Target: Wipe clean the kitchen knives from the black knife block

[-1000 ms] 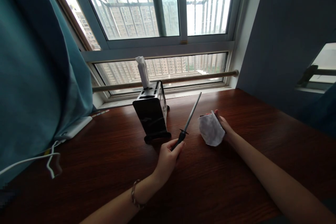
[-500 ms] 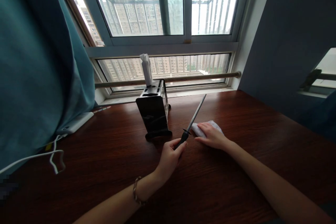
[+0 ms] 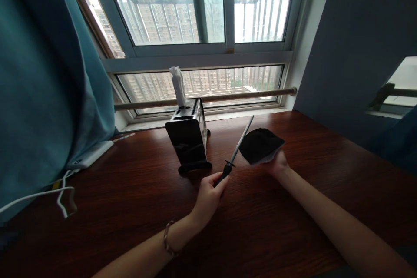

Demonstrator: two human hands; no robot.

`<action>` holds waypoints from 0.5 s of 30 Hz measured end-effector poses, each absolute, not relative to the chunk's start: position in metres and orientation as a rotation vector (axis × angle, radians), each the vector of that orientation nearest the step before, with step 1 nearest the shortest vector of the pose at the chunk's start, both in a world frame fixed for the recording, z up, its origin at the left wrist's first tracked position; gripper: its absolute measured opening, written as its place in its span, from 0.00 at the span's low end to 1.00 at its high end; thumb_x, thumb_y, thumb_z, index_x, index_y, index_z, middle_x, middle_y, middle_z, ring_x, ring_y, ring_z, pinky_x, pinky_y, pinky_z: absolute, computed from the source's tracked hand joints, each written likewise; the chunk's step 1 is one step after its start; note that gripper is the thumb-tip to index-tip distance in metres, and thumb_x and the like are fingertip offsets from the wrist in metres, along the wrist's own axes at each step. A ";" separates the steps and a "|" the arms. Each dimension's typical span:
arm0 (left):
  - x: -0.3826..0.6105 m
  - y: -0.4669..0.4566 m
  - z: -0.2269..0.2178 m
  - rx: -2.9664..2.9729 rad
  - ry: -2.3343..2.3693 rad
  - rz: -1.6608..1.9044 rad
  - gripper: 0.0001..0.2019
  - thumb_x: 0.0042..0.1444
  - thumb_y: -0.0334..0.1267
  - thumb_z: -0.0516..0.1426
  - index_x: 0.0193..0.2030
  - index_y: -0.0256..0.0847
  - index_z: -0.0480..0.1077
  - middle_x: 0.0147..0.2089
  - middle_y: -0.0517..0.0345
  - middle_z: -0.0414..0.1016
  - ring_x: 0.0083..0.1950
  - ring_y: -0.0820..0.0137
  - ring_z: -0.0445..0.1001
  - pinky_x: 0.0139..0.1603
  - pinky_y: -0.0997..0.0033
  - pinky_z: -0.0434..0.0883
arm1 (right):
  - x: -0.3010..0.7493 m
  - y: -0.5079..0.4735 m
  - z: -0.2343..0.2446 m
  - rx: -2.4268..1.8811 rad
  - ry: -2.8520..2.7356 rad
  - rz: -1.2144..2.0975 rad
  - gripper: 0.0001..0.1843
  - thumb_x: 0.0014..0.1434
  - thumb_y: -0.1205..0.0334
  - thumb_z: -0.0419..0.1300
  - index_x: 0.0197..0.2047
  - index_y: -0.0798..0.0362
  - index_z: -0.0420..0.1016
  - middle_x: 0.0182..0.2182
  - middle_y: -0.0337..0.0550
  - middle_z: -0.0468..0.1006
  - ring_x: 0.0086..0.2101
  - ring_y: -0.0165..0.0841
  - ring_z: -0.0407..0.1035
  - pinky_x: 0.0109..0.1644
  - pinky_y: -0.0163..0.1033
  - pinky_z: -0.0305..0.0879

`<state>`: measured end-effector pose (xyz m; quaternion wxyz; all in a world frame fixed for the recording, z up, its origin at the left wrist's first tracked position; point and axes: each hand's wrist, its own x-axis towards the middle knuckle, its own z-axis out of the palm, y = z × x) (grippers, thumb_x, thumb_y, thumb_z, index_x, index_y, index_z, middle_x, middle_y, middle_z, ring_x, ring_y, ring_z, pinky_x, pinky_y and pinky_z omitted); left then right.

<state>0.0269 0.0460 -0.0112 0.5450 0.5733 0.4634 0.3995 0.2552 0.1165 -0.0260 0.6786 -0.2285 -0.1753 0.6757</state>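
My left hand (image 3: pixel 208 191) is closed around the black handle of a honing steel (image 3: pixel 240 142). The steel's grey rod tilts up and to the right, above the table. To its right, my right hand (image 3: pixel 276 164) is turned palm up and holds a cloth (image 3: pixel 261 145). The cloth's black face is uppermost, with a pale edge showing below; most of that hand's fingers are hidden beneath it. Left of the steel stands a black knife block (image 3: pixel 187 141) with slots in its top. Something wrapped in white (image 3: pixel 177 87) sticks up from the block.
The dark red-brown wooden table (image 3: pixel 137 200) runs back to a barred window (image 3: pixel 208 78). A teal curtain (image 3: pixel 58 74) hangs at the left. Near it lie a white power strip (image 3: pixel 93 154) and a white cable (image 3: pixel 61 202). A grey-blue wall (image 3: pixel 352 52) bounds the right.
My right hand has turned over, from palm down on the cloth's pale side to palm up under it, so the black side now shows. My left hand keeps the steel nearly where it was.
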 end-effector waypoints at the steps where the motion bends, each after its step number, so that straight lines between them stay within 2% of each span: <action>1: 0.027 0.046 -0.011 1.367 1.101 0.943 0.15 0.51 0.47 0.56 0.31 0.34 0.68 0.19 0.66 0.54 0.18 0.80 0.52 0.15 0.80 0.50 | 0.253 0.114 -0.025 -0.506 -0.387 1.538 0.19 0.57 0.54 0.45 0.44 0.47 0.72 0.39 0.39 0.78 0.44 0.36 0.69 0.54 0.52 0.60; 5: 0.027 0.045 -0.012 1.374 1.112 0.935 0.15 0.51 0.47 0.56 0.32 0.33 0.69 0.18 0.67 0.54 0.18 0.80 0.53 0.15 0.80 0.50 | 0.249 0.111 -0.021 -0.429 -0.480 1.591 0.18 0.57 0.54 0.46 0.45 0.46 0.72 0.43 0.39 0.76 0.49 0.36 0.66 0.57 0.51 0.56; 9: 0.027 0.046 -0.013 1.391 1.111 0.932 0.16 0.51 0.48 0.55 0.33 0.33 0.69 0.19 0.67 0.54 0.18 0.80 0.52 0.15 0.80 0.50 | 0.247 0.108 -0.019 -0.353 -0.604 1.634 0.16 0.56 0.55 0.49 0.43 0.47 0.72 0.44 0.38 0.76 0.49 0.35 0.66 0.56 0.50 0.58; 12: 0.028 0.046 -0.016 1.422 1.098 0.908 0.16 0.52 0.48 0.55 0.32 0.33 0.68 0.19 0.67 0.53 0.17 0.80 0.52 0.15 0.80 0.49 | 0.238 0.102 -0.021 -0.331 -0.701 1.705 0.12 0.52 0.61 0.55 0.40 0.50 0.74 0.38 0.39 0.78 0.43 0.34 0.70 0.52 0.45 0.63; 15: 0.031 0.045 -0.021 1.457 1.084 0.852 0.16 0.52 0.47 0.54 0.33 0.33 0.69 0.19 0.67 0.53 0.17 0.80 0.52 0.15 0.79 0.49 | 0.226 0.095 -0.028 -0.401 -0.782 1.772 0.13 0.48 0.69 0.60 0.39 0.52 0.74 0.34 0.38 0.78 0.37 0.29 0.71 0.46 0.36 0.67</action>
